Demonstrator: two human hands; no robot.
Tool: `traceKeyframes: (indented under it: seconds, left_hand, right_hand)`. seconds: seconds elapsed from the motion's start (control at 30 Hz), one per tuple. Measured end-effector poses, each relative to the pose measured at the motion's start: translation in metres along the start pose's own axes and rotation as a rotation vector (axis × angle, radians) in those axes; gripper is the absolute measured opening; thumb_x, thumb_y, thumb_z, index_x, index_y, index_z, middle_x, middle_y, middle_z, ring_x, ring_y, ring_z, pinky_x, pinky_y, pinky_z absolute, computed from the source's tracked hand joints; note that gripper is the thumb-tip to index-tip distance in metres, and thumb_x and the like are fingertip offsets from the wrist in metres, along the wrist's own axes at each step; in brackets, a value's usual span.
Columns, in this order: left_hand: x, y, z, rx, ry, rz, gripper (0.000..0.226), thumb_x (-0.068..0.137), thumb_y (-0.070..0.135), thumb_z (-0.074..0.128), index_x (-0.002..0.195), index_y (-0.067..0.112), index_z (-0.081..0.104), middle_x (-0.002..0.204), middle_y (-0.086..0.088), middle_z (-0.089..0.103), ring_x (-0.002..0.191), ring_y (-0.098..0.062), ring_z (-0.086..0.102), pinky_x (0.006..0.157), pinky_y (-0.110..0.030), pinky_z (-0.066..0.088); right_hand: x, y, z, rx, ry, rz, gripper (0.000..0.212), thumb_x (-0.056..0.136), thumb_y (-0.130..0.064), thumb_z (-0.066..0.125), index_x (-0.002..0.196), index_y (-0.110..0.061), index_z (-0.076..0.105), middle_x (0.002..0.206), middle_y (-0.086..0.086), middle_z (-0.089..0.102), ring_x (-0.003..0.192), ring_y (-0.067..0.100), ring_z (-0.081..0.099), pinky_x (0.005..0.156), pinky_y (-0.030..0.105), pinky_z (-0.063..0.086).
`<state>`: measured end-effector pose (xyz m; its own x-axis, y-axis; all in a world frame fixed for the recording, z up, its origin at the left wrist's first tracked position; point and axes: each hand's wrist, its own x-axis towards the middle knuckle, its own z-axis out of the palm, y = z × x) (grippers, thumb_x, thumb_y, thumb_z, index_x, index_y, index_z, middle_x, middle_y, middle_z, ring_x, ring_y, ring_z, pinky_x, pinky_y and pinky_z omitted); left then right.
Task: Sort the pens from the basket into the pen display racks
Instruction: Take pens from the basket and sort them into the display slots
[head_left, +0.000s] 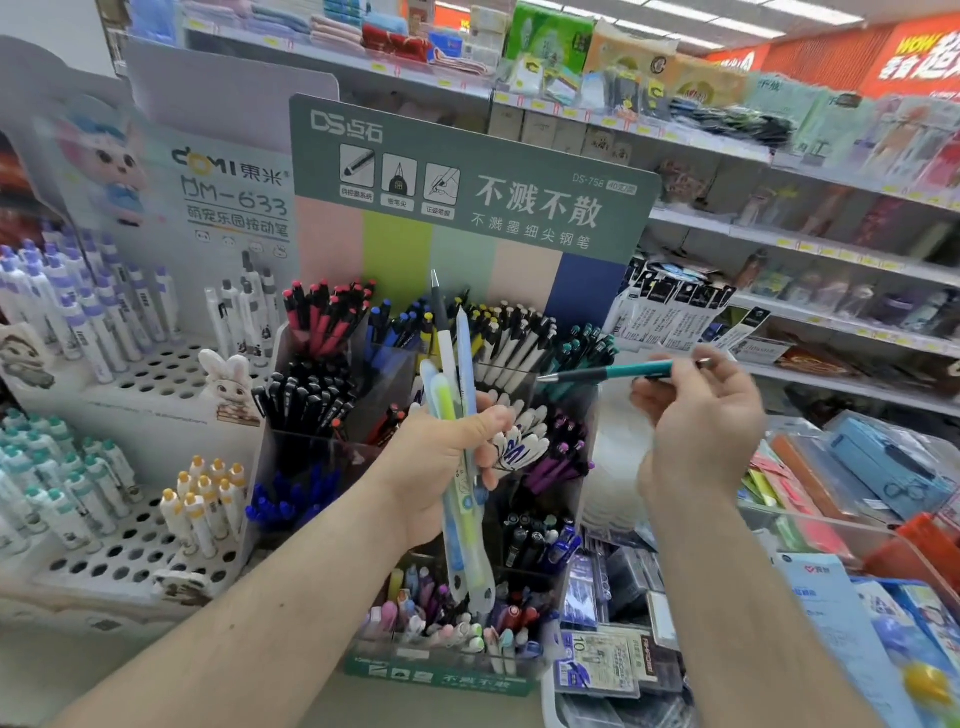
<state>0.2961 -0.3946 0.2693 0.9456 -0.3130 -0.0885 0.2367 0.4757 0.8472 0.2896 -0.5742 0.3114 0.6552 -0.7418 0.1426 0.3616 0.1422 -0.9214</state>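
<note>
My left hand (447, 467) grips a bundle of pens (457, 384), white, pale blue and yellow-green, standing upright in front of the tiered clear pen rack (332, 447). My right hand (701, 421) pinches a single teal pen (613, 372) by its rear end. That pen lies level, its tip pointing left toward the rack compartment of teal pens (587, 348). The rack's compartments hold red, black, blue, white and purple pens. No basket shows in the head view.
A white peg-hole display (140, 561) with purple, teal and orange capped pens stands at the left. A green sign board (467, 192) rises behind the rack. Store shelves (779, 228) run along the right, with boxed refills (608, 665) and stationery packs low right.
</note>
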Motion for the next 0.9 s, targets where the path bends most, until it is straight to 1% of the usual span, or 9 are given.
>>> traceKeyframes:
  seconds: [0.07, 0.17, 0.33, 0.47, 0.53, 0.63, 0.7, 0.83, 0.9]
  left_hand:
    - [0.002, 0.000, -0.001, 0.005, 0.022, -0.010, 0.008, 0.094, 0.006, 0.060, 0.089, 0.012, 0.057, 0.065, 0.001, 0.055, 0.048, -0.011, 0.043, 0.045, -0.025, 0.043]
    - [0.004, 0.001, -0.002, 0.018, 0.024, -0.009, 0.009, 0.097, 0.009, 0.057, 0.089, 0.014, 0.055, 0.067, 0.001, 0.047, 0.048, -0.011, 0.042, 0.045, -0.025, 0.043]
    - [0.004, 0.001, -0.006, 0.027, 0.024, -0.017, 0.007, 0.097, 0.009, 0.058, 0.096, 0.013, 0.052, 0.068, 0.001, 0.045, 0.048, -0.011, 0.042, 0.046, -0.026, 0.042]
    - [0.002, 0.000, -0.010, 0.045, 0.018, -0.019, 0.008, 0.096, 0.007, 0.058, 0.098, 0.010, 0.051, 0.069, -0.002, 0.041, 0.047, -0.011, 0.043, 0.045, -0.025, 0.043]
    - [0.001, 0.000, -0.011, 0.053, 0.020, -0.013, 0.007, 0.096, 0.007, 0.058, 0.097, 0.010, 0.051, 0.069, -0.002, 0.042, 0.048, -0.011, 0.043, 0.045, -0.026, 0.043]
    - [-0.001, -0.001, -0.012, 0.059, 0.022, -0.017, 0.008, 0.096, 0.008, 0.059, 0.100, 0.010, 0.051, 0.067, -0.001, 0.043, 0.047, -0.011, 0.044, 0.044, -0.026, 0.043]
    - [-0.003, -0.001, -0.011, 0.044, 0.017, -0.036, 0.008, 0.096, 0.009, 0.058, 0.100, 0.011, 0.052, 0.065, 0.001, 0.045, 0.046, -0.010, 0.044, 0.044, -0.025, 0.043]
    - [-0.008, -0.001, -0.009, 0.019, -0.003, -0.065, 0.005, 0.097, 0.009, 0.057, 0.096, 0.012, 0.054, 0.063, 0.002, 0.047, 0.046, -0.009, 0.044, 0.044, -0.024, 0.043]
    - [-0.009, -0.001, -0.010, 0.024, -0.021, -0.075, 0.005, 0.097, 0.011, 0.057, 0.094, 0.012, 0.054, 0.064, 0.002, 0.048, 0.047, -0.010, 0.045, 0.045, -0.025, 0.043]
  right_hand:
    - [0.014, -0.002, 0.003, -0.132, 0.013, -0.213, 0.016, 0.098, -0.005, 0.057, 0.111, -0.012, 0.061, 0.088, 0.005, 0.072, 0.065, 0.018, 0.067, 0.063, 0.027, 0.058]
    - [0.031, 0.002, 0.009, -0.346, -0.054, -0.392, 0.017, 0.098, -0.011, 0.058, 0.111, -0.021, 0.061, 0.087, -0.004, 0.069, 0.075, 0.019, 0.071, 0.067, 0.027, 0.059]
    - [0.046, 0.016, 0.023, -0.564, -0.182, -0.322, 0.021, 0.094, -0.012, 0.061, 0.112, -0.017, 0.072, 0.082, -0.005, 0.070, 0.068, 0.013, 0.070, 0.069, 0.029, 0.058]
    - [0.047, 0.018, 0.028, -0.697, -0.282, -0.311, 0.020, 0.094, -0.021, 0.064, 0.108, -0.015, 0.077, 0.081, -0.009, 0.070, 0.078, 0.011, 0.066, 0.074, 0.022, 0.049]
    - [0.043, 0.016, 0.030, -0.773, -0.342, -0.359, 0.028, 0.094, -0.021, 0.065, 0.120, -0.017, 0.070, 0.087, -0.007, 0.069, 0.088, 0.015, 0.065, 0.080, 0.027, 0.050]
    - [0.036, 0.016, 0.031, -0.880, -0.410, -0.425, 0.046, 0.094, -0.021, 0.066, 0.138, -0.021, 0.054, 0.093, -0.008, 0.069, 0.092, 0.012, 0.055, 0.081, 0.024, 0.037]
    - [0.035, 0.016, 0.030, -0.918, -0.423, -0.442, 0.048, 0.094, -0.019, 0.065, 0.140, -0.020, 0.051, 0.095, -0.007, 0.069, 0.093, 0.008, 0.050, 0.081, 0.020, 0.031]
    - [0.035, 0.012, 0.029, -0.967, -0.402, -0.458, 0.046, 0.094, -0.016, 0.065, 0.138, -0.016, 0.053, 0.097, -0.006, 0.066, 0.095, 0.009, 0.048, 0.084, 0.021, 0.032]
    - [0.029, 0.012, 0.028, -0.968, -0.344, -0.537, 0.041, 0.092, -0.010, 0.063, 0.132, -0.013, 0.058, 0.105, 0.002, 0.065, 0.096, 0.012, 0.049, 0.084, 0.019, 0.032]
